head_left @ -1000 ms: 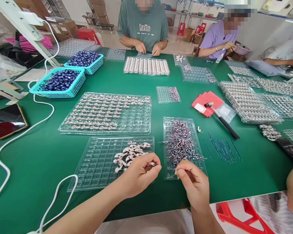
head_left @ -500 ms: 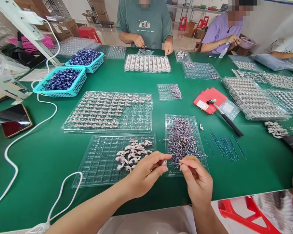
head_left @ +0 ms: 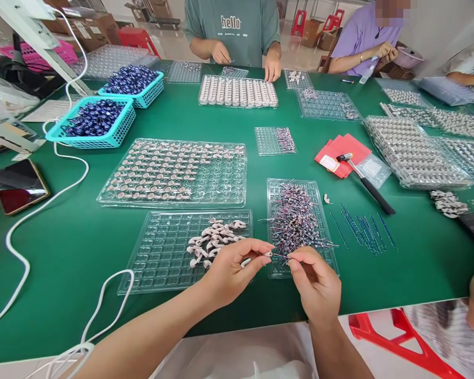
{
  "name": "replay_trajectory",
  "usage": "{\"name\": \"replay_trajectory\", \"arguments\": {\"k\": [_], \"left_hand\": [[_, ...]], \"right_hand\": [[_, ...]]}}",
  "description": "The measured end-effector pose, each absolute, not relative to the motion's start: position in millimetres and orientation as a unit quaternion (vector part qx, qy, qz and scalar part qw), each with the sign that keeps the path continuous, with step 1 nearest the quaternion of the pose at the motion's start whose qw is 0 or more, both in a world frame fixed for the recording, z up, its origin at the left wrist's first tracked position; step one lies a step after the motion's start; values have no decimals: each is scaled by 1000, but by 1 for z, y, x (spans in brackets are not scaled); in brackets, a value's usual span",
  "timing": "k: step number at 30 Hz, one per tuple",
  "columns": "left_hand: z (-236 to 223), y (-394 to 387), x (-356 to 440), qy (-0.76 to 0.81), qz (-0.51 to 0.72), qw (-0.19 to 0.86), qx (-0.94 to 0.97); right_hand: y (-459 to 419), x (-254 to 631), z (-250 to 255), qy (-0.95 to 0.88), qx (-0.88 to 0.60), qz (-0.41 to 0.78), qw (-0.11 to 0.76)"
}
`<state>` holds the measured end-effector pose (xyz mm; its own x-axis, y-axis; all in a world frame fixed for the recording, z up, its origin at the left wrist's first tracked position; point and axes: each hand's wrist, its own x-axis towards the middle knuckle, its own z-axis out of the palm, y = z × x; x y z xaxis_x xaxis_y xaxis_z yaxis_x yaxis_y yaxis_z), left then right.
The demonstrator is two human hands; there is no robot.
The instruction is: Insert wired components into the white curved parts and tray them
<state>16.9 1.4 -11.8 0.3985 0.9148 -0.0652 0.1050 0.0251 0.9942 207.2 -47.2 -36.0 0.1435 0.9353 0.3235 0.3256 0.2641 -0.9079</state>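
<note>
My left hand [head_left: 237, 266] pinches a small white earbud shell [head_left: 268, 254] between thumb and fingertips. Closed on a thin wired part [head_left: 280, 256], my right hand [head_left: 316, 279] holds it with the wires pointing left at the shell. Whether the wires touch the shell I cannot tell. Under the hands, a clear tray [head_left: 274, 189] bears a heap of similar wired parts [head_left: 296, 218]. To the left, loose white earbud shells [head_left: 217, 237] lie piled on another clear tray [head_left: 161, 252], partly hidden by my left hand.
Behind is a tray of rowed shells [head_left: 161, 168]. Blue baskets [head_left: 118, 134] of dark glossy pieces stand left, near a phone [head_left: 19, 187] and white cable [head_left: 13, 247]. A hammer [head_left: 369, 187], blue strips [head_left: 363, 229] and stacked trays [head_left: 414, 152] lie right. Co-workers sit opposite.
My right hand has lifted a wired part off the heap and brought its wires toward the shell. My left hand has turned the shell to face right. The view has tilted down slightly.
</note>
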Motion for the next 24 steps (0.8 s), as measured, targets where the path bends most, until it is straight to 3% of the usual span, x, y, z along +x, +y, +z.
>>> {"name": "replay_trajectory", "arguments": {"k": [10,24], "left_hand": [[-21,3,15,385,396,503,665],[-20,4,15,375,399,474,689]], "right_hand": [[-46,206,-34,-582,-542,320,514],[-45,205,-32,-568,-560,316,514]]}}
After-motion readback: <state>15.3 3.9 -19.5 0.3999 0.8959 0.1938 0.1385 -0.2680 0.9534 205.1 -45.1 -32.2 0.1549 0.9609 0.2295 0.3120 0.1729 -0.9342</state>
